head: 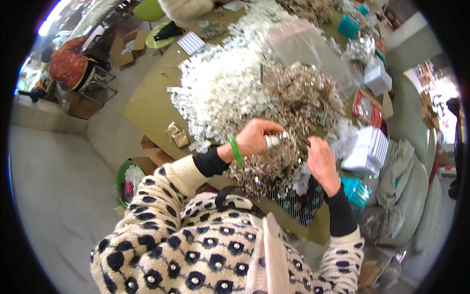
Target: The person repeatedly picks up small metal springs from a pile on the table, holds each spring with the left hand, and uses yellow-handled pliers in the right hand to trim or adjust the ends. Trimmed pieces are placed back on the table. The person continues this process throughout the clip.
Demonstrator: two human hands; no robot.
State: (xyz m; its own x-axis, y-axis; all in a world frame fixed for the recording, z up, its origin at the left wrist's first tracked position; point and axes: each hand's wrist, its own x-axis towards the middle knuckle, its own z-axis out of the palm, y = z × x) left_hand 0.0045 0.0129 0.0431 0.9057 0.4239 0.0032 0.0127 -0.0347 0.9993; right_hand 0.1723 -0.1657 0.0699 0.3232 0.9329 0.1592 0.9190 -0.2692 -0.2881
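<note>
My left hand (253, 137), with a green bangle (235, 150) at its wrist, is closed around a small white object (274, 140) with a shiny metal end. My right hand (322, 158) grips a small dark item (304, 139) whose tip points toward that metal end; its exact kind is unclear. Beneath both hands lies a heap of small shiny metal pieces (264, 172). Beyond it rises a brownish metallic heap (304, 92), beside a large pile of small white plastic pieces (224, 81). A dark striped cloth (301, 205) lies under the near heap.
Small gold-coloured boxes (177, 136) sit on the table (147, 99) at left. White boxes (367, 150), a teal basket (356, 193) and a red tray (367, 108) stand at right. A green bucket (121, 180) is by the left edge. Another person (69, 62) sits far left.
</note>
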